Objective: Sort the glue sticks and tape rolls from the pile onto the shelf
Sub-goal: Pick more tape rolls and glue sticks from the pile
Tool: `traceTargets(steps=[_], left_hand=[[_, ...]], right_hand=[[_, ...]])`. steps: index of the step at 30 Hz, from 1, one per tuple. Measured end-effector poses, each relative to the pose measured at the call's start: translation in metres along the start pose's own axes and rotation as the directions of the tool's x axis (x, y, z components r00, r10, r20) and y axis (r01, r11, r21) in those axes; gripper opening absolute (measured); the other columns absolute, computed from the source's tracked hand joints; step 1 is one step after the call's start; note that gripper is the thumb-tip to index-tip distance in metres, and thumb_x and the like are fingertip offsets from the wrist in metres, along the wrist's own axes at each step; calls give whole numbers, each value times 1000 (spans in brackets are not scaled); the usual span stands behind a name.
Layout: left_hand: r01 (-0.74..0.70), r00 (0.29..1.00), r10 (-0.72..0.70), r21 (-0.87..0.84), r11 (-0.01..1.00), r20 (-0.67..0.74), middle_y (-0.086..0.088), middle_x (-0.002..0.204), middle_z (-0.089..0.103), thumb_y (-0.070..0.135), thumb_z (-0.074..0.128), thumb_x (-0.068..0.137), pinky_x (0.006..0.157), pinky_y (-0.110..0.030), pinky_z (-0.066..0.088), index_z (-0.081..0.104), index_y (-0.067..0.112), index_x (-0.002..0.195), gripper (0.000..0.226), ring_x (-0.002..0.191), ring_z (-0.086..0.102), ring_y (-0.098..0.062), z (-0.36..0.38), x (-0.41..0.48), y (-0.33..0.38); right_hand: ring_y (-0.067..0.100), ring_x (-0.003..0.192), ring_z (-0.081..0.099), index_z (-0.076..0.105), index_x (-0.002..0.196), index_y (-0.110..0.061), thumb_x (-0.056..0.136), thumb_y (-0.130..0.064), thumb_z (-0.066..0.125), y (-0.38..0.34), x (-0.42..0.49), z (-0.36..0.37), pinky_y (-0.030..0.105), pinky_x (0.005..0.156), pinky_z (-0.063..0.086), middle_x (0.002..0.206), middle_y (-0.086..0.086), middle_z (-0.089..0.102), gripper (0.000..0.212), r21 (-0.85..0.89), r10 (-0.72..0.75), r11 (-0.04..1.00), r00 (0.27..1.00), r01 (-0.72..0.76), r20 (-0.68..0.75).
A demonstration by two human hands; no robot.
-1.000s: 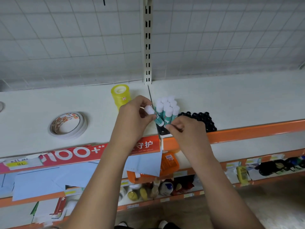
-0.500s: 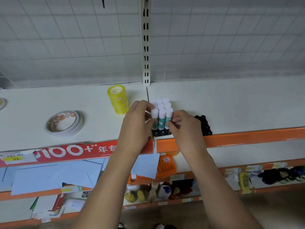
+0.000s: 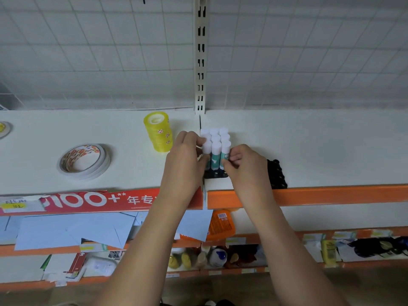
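Several white-capped, teal-labelled glue sticks (image 3: pixel 216 149) stand upright in a tight block in a black holder (image 3: pixel 215 174) near the white shelf's (image 3: pixel 320 146) front edge. My left hand (image 3: pixel 187 155) grips the block's front-left stick, fingers curled round its cap. My right hand (image 3: pixel 245 164) pinches the front-right stick at its label. A stack of yellow tape rolls (image 3: pixel 158 131) stands just left of the sticks. Farther left, a flat stack of wide white tape rolls (image 3: pixel 84 161) lies on the shelf.
A black holder (image 3: pixel 276 174) sits behind my right hand at the shelf's orange front rail (image 3: pixel 331 194). Another tape roll (image 3: pixel 4 128) shows at the far left edge. A slotted upright post (image 3: pixel 200 54) rises behind the sticks. Lower shelves hold papers and bottles.
One second ago my left hand held a tilted glue stick above the block. That stick now stands upright in the front row, and both hands have closed in on the block's sides.
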State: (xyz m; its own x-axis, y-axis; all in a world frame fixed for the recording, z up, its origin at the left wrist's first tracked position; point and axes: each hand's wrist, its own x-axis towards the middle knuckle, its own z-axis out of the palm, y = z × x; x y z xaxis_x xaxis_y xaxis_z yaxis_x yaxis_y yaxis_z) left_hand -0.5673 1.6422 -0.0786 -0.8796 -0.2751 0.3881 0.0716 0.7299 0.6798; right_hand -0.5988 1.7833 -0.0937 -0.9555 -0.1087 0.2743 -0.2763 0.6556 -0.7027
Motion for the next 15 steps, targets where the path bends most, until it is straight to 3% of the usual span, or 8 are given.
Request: traceTargets(steps=[5,8,11,15], left_hand=[[38,999,-38,-25,999,2,-1,107,59,4,73,80,75,-36,54,54,15,96,28,85,63,-18,4,9,-2],[105,994,-104,-51,993,21,0,98,62,9,74,79,74,-31,52,53,16,95,27,85,62,-16,3,9,-2],[162,983,-157,-45,986,90,2,93,63,11,77,78,76,-35,54,55,15,102,32,83,61,-15,-4,4,-6],[115,991,-120,68,991,62,5,98,63,22,72,83,74,-34,52,61,19,99,20,79,60,-13,-34,-11,-18]], right_hand=[[17,87,63,64,101,-7,87,-15,71,-1,11,4,33,81,54,94,5,67,17,15,5,1000,1000,-5,19],[12,89,63,66,106,-9,86,-18,72,1,13,-3,18,77,47,100,2,69,22,23,30,999,996,-32,82],[7,92,63,66,116,-13,86,-25,73,1,6,-16,14,79,43,109,-4,68,32,32,56,998,994,-59,93],[-1,80,62,66,103,-23,89,-29,67,-25,-15,-20,5,70,40,92,-14,66,15,18,-21,1000,1000,21,7]])
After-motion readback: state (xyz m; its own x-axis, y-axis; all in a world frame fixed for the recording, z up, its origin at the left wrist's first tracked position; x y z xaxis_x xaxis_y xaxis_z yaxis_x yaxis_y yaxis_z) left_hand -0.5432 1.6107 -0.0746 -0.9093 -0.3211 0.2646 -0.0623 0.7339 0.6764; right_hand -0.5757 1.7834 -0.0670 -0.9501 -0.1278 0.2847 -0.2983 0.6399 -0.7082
